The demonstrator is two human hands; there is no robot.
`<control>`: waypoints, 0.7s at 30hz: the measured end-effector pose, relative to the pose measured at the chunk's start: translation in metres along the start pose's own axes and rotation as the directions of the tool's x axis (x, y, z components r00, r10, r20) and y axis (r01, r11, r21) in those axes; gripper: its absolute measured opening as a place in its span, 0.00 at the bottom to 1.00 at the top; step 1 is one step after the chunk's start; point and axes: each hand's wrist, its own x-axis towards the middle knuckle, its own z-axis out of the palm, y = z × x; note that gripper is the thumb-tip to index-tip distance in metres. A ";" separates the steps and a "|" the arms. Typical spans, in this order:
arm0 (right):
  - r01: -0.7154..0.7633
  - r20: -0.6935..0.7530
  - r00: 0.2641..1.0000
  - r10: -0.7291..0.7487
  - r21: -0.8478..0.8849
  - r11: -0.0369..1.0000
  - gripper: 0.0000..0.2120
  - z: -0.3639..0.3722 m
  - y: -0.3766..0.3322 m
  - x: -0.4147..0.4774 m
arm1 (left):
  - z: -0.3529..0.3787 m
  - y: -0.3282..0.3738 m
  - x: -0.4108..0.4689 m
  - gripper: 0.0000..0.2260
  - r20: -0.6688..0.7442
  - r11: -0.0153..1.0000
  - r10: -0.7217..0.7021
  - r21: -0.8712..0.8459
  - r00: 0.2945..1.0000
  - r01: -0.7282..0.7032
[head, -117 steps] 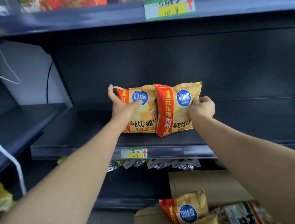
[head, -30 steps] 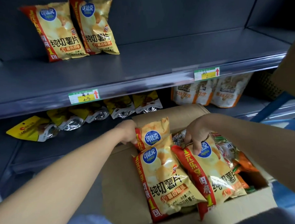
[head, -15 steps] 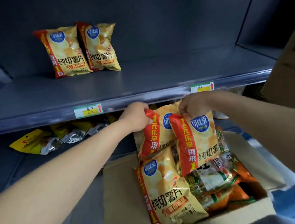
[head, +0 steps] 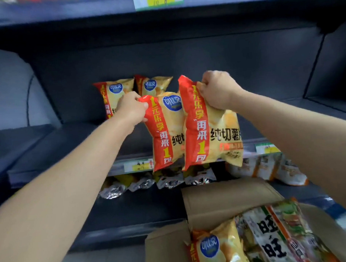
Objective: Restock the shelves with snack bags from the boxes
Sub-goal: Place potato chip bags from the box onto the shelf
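My left hand [head: 132, 109] pinches the top corner of a yellow chip bag [head: 169, 131] with a red stripe. My right hand [head: 219, 89] grips the top of a second, like bag [head: 211, 129]. Both bags hang in the air in front of the dark shelf [head: 69, 147]. Two more such bags [head: 115, 93] stand upright at the back of that shelf, just behind my left hand. Below at the right, an open cardboard box [head: 226, 197] holds another chip bag [head: 215, 249] and other snack packs [head: 279, 233].
Silver-edged snack bags [head: 162, 180] lie along the lower shelf, with white and orange packs [head: 269, 168] to their right. Price labels [head: 138, 165] sit on the shelf edge. Another shelf [head: 103, 9] hangs overhead. The dark shelf extends bare to the right of the standing bags.
Both hands have lifted a chip bag each out of the box and up to the level of the shelf. The view has tilted up toward the shelf.
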 end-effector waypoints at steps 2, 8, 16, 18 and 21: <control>0.000 -0.108 0.994 0.001 0.003 1.000 0.12 0.009 -0.018 0.015 | -0.018 -0.005 0.017 0.11 -0.095 1.000 -0.008 -0.002 0.995 0.008; 0.047 -0.333 0.942 -0.048 -0.011 0.999 0.12 0.055 -0.050 0.047 | -0.051 -0.031 0.057 0.07 -0.339 1.000 -0.027 -0.003 0.940 0.028; 0.046 -0.353 0.935 -0.039 0.012 0.999 0.11 0.114 -0.076 0.085 | -0.063 -0.065 0.106 0.08 -0.332 0.996 -0.064 -0.079 0.941 0.040; 0.039 -0.290 0.956 -0.031 0.022 0.999 0.11 0.127 -0.077 0.088 | -0.062 -0.075 0.118 0.06 -0.309 0.993 -0.062 -0.116 0.949 0.027; 0.034 -0.216 0.976 -0.010 0.108 0.994 0.14 0.143 -0.069 0.082 | -0.057 -0.091 0.126 0.04 -0.212 0.975 -0.078 -0.220 0.974 0.030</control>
